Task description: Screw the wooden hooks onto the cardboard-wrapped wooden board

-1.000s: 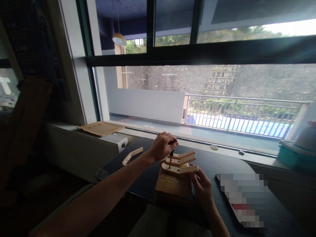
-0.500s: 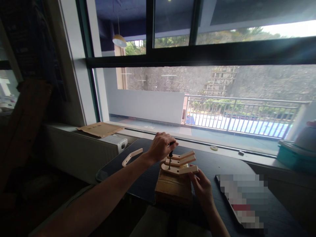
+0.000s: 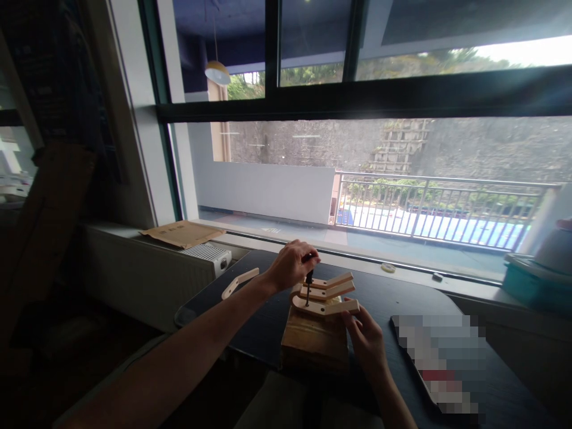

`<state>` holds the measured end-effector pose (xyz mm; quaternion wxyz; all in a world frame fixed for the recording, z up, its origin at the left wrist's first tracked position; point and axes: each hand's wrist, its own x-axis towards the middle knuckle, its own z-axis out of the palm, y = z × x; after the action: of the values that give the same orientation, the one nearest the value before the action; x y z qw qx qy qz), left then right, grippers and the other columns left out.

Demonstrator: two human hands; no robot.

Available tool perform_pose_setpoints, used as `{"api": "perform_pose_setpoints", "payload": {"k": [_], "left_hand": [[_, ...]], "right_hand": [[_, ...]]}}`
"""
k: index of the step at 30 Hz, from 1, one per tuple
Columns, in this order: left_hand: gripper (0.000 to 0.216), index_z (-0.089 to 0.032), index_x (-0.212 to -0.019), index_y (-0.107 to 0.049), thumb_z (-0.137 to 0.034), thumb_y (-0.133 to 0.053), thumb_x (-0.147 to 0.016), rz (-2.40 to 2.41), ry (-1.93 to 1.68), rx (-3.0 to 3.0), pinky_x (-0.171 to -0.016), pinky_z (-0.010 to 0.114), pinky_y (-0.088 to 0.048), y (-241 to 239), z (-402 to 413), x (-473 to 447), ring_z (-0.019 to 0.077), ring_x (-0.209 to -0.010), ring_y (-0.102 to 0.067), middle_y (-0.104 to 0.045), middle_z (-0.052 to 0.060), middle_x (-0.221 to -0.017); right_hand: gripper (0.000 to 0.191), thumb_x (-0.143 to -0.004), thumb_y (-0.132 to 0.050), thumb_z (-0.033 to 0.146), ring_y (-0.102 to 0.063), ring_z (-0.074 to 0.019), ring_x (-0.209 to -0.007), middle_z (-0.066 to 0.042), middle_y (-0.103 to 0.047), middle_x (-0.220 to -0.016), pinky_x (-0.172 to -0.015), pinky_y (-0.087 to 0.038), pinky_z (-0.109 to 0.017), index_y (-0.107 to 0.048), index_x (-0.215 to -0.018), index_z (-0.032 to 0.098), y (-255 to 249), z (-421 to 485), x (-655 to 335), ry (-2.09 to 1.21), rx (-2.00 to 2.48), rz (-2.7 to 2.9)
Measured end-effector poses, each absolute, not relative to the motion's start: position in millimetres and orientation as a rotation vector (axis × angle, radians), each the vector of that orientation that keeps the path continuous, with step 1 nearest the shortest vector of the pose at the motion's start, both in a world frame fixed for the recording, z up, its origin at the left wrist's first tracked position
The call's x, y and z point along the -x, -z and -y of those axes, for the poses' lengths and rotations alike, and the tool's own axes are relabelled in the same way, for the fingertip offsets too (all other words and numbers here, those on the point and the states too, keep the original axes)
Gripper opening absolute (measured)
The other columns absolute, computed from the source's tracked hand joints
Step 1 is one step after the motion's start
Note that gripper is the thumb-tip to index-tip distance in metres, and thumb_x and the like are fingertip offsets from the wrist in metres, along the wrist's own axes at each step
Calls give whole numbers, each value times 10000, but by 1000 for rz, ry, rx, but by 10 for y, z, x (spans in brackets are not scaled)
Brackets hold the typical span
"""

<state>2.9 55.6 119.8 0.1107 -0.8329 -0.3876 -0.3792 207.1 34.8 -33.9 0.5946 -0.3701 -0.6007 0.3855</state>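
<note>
My left hand (image 3: 292,263) is wrapped around the dark handle of a screwdriver (image 3: 308,278), which stands nearly upright. Its tip meets a hole in the nearest pale wooden hook (image 3: 337,307), a bent piece with a curled left end. At that hook's right end, the fingers of my right hand (image 3: 367,336) grip the wood. Beneath lies a brown wooden block (image 3: 313,341). Behind the gripped piece, two similar wooden hooks (image 3: 329,291) sit side by side. Another wooden hook (image 3: 239,282) rests apart on the dark table (image 3: 261,333), to the left.
A blurred-out flat device (image 3: 438,363) lies at the right of the table. On the sill are a brown envelope (image 3: 183,233), a tape roll (image 3: 388,268) and a small dark object (image 3: 437,277). A teal box (image 3: 525,280) stands far right. The window frame (image 3: 357,104) rises ahead.
My left hand has turned slightly on the screwdriver handle, its fingers shifting a little to the left. My right hand and the wooden hooks stay where they were.
</note>
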Motion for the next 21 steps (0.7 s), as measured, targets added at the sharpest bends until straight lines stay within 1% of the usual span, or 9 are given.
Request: {"api": "perform_pose_setpoints", "payload": {"k": [4, 6, 9, 14, 21], "left_hand": [[120, -199, -823, -649, -221, -537, -860, 1092, 1046, 2471, -739, 275, -397, -1210, -564, -7, 150, -745, -541, -623, -4, -709], [147, -207, -832, -660, -269, -532, -870, 1083, 1012, 2463, -750, 293, -382, -1214, -562, -17, 157, -744, -537, -614, -3, -702], [182, -199, -793, -661, -329, -552, -859, 1100, 990, 2419, -753, 320, -362, -1214, -551, -58, 172, -739, -527, -606, 10, -699], [133, -180, -787, -638, -266, -559, -852, 1131, 1002, 2362, -774, 335, -355, -1206, -524, -121, 177, -748, -533, -622, 19, -722], [111, -174, -780, -643, -226, -565, -840, 1124, 1005, 2381, -794, 336, -371, -1233, -526, -98, 172, -749, -559, -647, 23, -735]], "right_hand": [[406, -799, -588, 399, -648, -242, -877, -89, -683, -1004, -766, -512, -327, -608, -1126, 159, 344, -348, -2077, -887, 866, 1396], [409, -797, -590, 401, -648, -244, -880, -87, -685, -998, -766, -513, -329, -607, -1125, 158, 336, -339, -2077, -888, 874, 1394], [409, -790, -594, 407, -644, -254, -899, -91, -686, -1002, -772, -514, -336, -611, -1114, 156, 311, -320, -2070, -883, 879, 1389], [394, -783, -598, 416, -652, -262, -875, -96, -687, -1011, -754, -522, -348, -632, -1080, 161, 269, -297, -2056, -884, 872, 1384], [386, -784, -595, 415, -654, -258, -867, -106, -687, -1020, -752, -524, -347, -641, -1068, 157, 252, -285, -2051, -879, 866, 1386]]}}
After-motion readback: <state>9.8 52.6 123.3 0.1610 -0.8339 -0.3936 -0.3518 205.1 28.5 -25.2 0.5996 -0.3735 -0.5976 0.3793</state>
